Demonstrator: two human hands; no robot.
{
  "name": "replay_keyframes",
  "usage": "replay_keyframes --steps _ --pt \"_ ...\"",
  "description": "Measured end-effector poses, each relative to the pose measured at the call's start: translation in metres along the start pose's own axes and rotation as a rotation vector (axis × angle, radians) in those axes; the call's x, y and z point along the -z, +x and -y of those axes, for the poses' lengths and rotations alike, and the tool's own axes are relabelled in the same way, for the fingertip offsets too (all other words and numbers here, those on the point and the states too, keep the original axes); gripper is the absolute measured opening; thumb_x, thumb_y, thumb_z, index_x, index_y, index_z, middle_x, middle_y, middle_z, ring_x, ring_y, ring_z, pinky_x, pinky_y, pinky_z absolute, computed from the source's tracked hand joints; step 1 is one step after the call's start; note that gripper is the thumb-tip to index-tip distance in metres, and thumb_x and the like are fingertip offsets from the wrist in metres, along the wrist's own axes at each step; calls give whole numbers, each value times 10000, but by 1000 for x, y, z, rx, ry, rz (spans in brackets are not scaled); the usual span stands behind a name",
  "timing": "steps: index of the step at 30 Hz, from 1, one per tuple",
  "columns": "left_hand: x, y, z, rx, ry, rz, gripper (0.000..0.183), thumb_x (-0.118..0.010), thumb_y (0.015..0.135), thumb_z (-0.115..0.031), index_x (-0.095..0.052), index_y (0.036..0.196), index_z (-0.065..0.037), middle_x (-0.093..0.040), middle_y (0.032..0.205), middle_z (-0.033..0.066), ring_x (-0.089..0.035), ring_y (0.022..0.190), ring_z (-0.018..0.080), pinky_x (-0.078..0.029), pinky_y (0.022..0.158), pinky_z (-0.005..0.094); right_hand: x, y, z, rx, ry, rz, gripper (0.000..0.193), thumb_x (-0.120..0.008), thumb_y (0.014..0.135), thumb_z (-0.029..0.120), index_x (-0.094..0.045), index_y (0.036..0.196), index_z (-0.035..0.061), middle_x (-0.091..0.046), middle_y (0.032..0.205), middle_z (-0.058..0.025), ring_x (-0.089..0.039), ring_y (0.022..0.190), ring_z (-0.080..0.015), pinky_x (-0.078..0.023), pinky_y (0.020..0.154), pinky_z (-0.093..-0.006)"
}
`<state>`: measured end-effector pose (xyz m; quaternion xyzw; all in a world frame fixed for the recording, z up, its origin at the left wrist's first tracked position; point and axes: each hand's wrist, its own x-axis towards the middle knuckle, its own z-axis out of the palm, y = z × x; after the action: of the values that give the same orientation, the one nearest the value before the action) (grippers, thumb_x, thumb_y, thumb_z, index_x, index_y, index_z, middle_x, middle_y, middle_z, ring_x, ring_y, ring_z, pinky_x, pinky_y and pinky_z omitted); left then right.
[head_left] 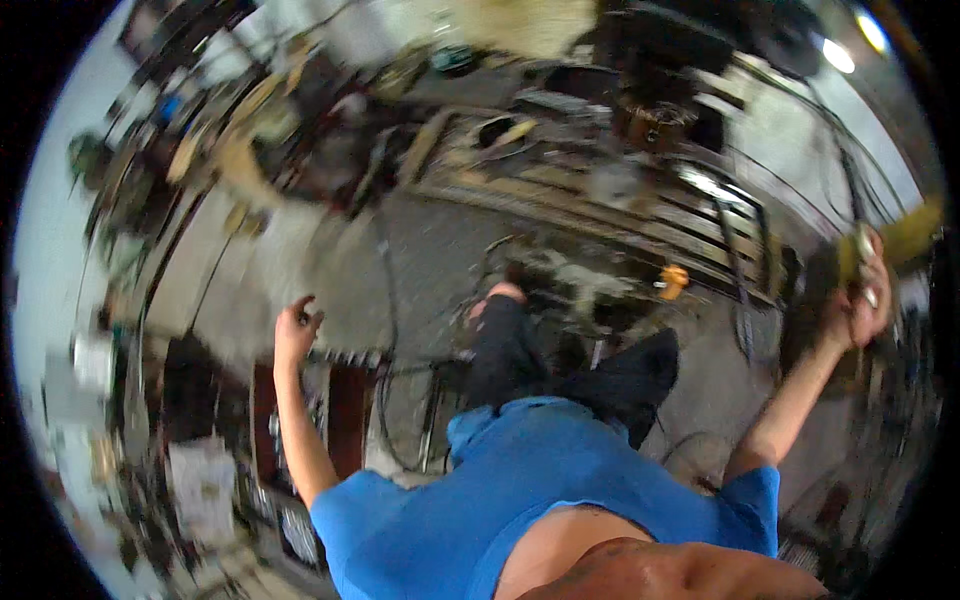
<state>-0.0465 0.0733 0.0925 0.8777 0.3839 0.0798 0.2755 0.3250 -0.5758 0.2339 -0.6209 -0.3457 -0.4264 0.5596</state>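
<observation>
My right hand [868, 300] is raised out to the far right, its fingers closed round a slim, pale metallic object [866, 250]; blur hides its exact kind. Right behind that hand is a yellowish-brown surface [912, 238]. My left hand [295, 335] hangs in the air on the left side with loosely bent fingers apart, and I see nothing held in it. Below and beside the left forearm stands a dark red case or cabinet [347, 415] with metal pieces near it.
A long slatted workbench [590, 212] with tools and parts runs across the far side. A small orange object [673, 281] sits by its near edge. Cables [386, 275] trail over the grey floor [335, 250]. A greenish bottle [452, 57] stands at the back.
</observation>
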Motion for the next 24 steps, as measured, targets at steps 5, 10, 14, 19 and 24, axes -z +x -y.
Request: replay_keyframes --steps 5,10,14,19,24 --pt "43 -83 112 290 59 -205 405 -660 699 -163 -587 1056 12 -650 845 179 -632 791 266 -480 708 345 19 -10 -35 -93 96 20 278 -400 840 93 -497 1044 -68 -468 1203 -252 -430 1126 -438 -332 968 -534" --pt "18 -126 207 438 -18 -255 432 -678 680 -156 -582 1067 10 -649 855 173 -633 582 204 -492 620 324 18 -6 -49 241 103 108 207 -403 859 78 -516 940 -75 -537 1028 -228 -450 1077 -453 -332 932 -576" --pt "21 -140 177 626 109 -66 469 -699 664 -221 -590 1080 -34 -643 918 151 -637 623 216 -489 680 335 20 -12 -57 324 36 130 188 -409 871 75 -505 920 -78 -536 1004 -243 -466 1049 -463 -332 922 -586" --pt "5 -158 175 619 376 -164 468 -696 652 -371 -612 992 -60 -640 915 140 -632 799 268 -492 714 385 5 -13 -46 447 -57 171 185 -411 904 102 -484 902 -68 -538 991 -243 -486 1027 -462 -354 873 -616" --pt "-24 -155 137 672 592 -149 340 -647 668 -375 -627 824 -73 -638 892 147 -620 849 306 -489 727 418 12 -7 -41 343 109 137 149 -497 850 51 -484 905 -87 -548 1006 -244 -481 1046 -463 -377 874 -573"
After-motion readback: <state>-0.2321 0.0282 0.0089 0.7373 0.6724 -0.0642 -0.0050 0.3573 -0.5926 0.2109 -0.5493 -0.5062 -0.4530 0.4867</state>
